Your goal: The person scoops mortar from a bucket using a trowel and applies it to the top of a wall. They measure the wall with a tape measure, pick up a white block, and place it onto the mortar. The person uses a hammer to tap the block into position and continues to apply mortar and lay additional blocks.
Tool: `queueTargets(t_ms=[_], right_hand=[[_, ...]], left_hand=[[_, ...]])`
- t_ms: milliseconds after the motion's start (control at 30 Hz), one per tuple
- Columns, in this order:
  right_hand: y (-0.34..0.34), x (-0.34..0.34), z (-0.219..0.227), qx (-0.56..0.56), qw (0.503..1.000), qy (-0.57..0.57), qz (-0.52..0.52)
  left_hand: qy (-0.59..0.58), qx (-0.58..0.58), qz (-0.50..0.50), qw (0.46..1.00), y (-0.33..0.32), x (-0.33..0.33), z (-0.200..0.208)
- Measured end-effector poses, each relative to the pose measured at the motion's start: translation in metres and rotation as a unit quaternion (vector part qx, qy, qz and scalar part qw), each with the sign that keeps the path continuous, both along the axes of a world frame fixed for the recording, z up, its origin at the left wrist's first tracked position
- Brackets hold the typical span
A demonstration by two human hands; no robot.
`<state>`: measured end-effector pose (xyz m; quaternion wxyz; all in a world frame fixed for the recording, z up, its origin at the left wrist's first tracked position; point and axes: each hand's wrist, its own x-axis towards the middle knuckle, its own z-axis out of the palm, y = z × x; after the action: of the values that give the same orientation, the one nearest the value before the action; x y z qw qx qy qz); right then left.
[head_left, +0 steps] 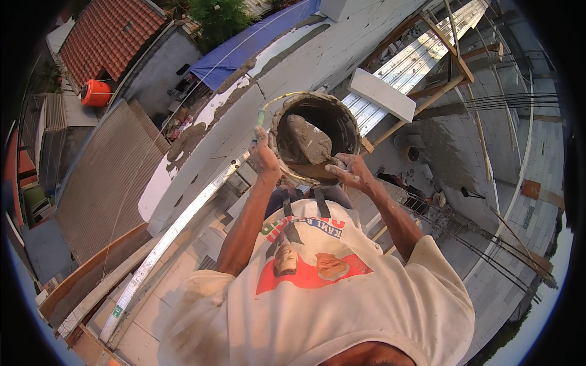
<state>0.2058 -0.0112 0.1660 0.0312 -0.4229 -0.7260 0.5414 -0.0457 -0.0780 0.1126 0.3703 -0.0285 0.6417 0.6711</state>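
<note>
A round bucket (353, 122), crusted with grey mortar along its rim, is in front of my chest. Wet mortar (299, 166) lies in its bottom. On its left side my left hand (266, 157) is closed around the green grip of the bucket's handle (261, 116); a yellow length arcs from it over the far rim. My right hand (354, 172) is at the near right rim, its fingers pinched on what looks like a trowel (310, 139). Thick mortar coats the trowel inside the bucket, and its grip is mostly hidden by my fingers.
A block wall (305, 67) with smeared mortar runs past the bucket's far left side. One loose white block (381, 94) rests on metal decking (421, 58) beside wooden props (452, 49). A long metal bar (174, 241) lies at left. Lower ground shows on the right.
</note>
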Motion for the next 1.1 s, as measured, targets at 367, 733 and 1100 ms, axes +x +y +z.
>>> queueTargets(t_ms=[367,733,1100], right_hand=[[0.182,-0.049,0.103,0.086,0.995,0.043,-0.028],[0.315,-0.073,0.122,-0.191,0.974,0.084,-0.093],[0.379,-0.024,0.162,-0.259,0.941,0.219,-0.002]], left_hand=[[-0.058,-0.051,0.082,0.994,0.002,0.029,-0.048],[-0.036,-0.051,0.120,0.991,0.011,0.065,-0.033],[-0.043,-0.029,0.110,0.993,0.017,0.070,-0.031]])
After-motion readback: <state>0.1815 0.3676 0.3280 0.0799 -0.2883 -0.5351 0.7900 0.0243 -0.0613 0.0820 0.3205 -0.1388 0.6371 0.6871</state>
